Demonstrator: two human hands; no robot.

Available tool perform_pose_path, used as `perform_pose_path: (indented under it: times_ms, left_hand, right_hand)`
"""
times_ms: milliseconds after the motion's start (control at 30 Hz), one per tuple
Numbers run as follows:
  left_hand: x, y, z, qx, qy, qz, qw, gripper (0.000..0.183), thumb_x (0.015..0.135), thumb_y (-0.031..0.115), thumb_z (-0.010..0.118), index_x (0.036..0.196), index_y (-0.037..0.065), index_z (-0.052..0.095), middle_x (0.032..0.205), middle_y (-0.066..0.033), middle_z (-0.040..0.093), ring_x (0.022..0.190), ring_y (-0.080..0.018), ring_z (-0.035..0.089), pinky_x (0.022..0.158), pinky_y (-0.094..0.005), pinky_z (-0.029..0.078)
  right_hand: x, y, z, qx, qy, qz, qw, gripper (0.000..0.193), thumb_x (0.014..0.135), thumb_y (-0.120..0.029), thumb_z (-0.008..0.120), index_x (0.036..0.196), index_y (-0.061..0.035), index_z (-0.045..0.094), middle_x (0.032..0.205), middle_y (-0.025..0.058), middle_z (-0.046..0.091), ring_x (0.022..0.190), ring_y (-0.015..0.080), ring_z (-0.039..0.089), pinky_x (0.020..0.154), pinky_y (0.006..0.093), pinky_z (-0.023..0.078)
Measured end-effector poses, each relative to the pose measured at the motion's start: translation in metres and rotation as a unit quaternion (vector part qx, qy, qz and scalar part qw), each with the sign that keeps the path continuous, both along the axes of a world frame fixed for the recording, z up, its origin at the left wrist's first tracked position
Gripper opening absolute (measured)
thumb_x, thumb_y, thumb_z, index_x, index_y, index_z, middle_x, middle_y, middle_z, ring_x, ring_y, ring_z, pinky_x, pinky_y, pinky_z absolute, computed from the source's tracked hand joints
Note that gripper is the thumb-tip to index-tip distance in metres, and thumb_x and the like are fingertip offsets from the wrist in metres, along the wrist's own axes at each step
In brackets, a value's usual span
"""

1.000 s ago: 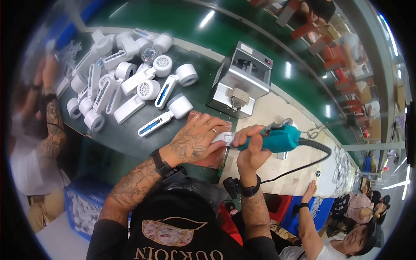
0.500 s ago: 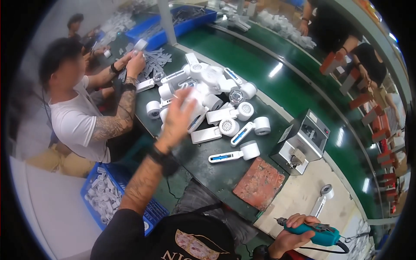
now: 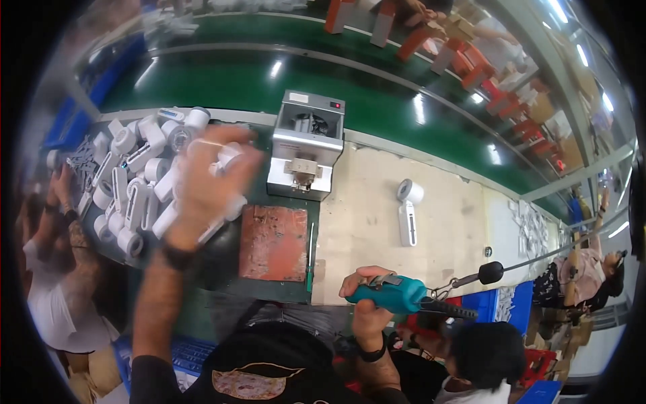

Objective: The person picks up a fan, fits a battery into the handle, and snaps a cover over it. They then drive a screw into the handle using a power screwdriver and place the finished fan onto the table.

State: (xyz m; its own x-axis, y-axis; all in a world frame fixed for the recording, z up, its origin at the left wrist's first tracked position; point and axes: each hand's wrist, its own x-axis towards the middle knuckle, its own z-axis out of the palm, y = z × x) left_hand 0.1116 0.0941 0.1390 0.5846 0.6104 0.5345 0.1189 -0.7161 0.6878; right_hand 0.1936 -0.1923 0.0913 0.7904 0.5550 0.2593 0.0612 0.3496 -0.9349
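Observation:
A teal electric screwdriver [image 3: 398, 295] is gripped in my right hand [image 3: 369, 311], its back end pointing right toward a hanging cable. My left hand [image 3: 214, 182] is smeared by motion above the right side of a pile of white handheld fans [image 3: 138, 192]. Something white [image 3: 230, 156] shows by its fingers; whether it is held or lies behind them I cannot tell. One white handheld fan [image 3: 408, 223] lies alone on the pale board [image 3: 363, 229], its round head toward the back.
Between pile and board stands a grey metal machine [image 3: 304, 145], with a worn red pad [image 3: 274, 242] in front. The green conveyor [image 3: 229, 77] runs behind. A person in white [image 3: 57, 296] works at left; another person's dark-haired head [image 3: 488, 357] is at lower right.
My view has swung to the right, so the pile and machine appear farther left. The screwdriver stays in my right hand, now pointing more leftward in front of me. My left hand remains blurred near the fans.

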Motion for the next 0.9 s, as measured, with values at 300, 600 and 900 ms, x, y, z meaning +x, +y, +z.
perform_pose_path:
  times_ms: [300, 600, 900]
  left_hand:
    - [0.221, -0.162, -0.093, -0.106, 0.272, -0.212, 0.933, 0.063, 0.082, 0.059, 0.065, 0.102, -0.001, 0.062, 0.101, -0.0192, 0.067, 0.101, -0.0359, 0.064, 0.088, -0.0472, 0.049]
    - [0.200, -0.159, -0.097, -0.120, 0.213, -0.198, 0.949, 0.041, 0.083, 0.038, 0.061, 0.103, 0.003, 0.061, 0.104, -0.0188, 0.065, 0.098, -0.0381, 0.063, 0.086, -0.0474, 0.050]
    - [0.037, -0.104, -0.048, -0.099, 0.147, -0.239, 0.955, 0.020, 0.088, 0.022, 0.065, 0.096, 0.004, 0.064, 0.096, -0.0140, 0.064, 0.092, -0.0348, 0.064, 0.081, -0.0430, 0.050]
  right_hand:
    - [-0.007, -0.026, -0.003, -0.026, -0.014, -0.054, 0.998, 0.065, 0.085, -0.047, 0.076, 0.118, 0.0035, 0.051, 0.077, 0.0099, 0.059, 0.070, 0.0213, 0.058, 0.063, 0.0327, 0.049]
    - [0.027, -0.040, -0.002, -0.076, -0.088, -0.118, 0.986, 0.057, 0.092, -0.041, 0.070, 0.119, 0.0052, 0.052, 0.083, 0.0106, 0.063, 0.076, 0.0194, 0.062, 0.069, 0.0310, 0.049]
    - [0.052, -0.012, 0.004, -0.041, -0.044, -0.104, 0.993, 0.054, 0.093, -0.046, 0.066, 0.109, 0.0035, 0.053, 0.075, 0.0078, 0.055, 0.065, 0.0179, 0.055, 0.055, 0.0290, 0.046]
